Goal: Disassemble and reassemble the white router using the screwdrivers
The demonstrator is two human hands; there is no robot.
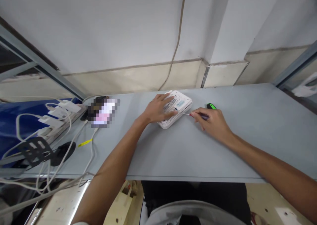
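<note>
A white vented device point(182, 103), underside up with a label, lies on the grey table point(173, 152). My left hand point(158, 108) rests flat on it, fingers spread over its top. My right hand point(213, 122) is closed around a small screwdriver point(210, 107) with a green-and-black handle end. Its thin metal shaft points left and its tip touches the device's near right edge.
A blurred-out phone point(102, 112) lies at the table's left. Further left a power strip point(59, 114) holds several white chargers with cables trailing over the edge. A black stand point(33, 150) and a black disc point(64, 150) sit at the left front. The wall runs behind.
</note>
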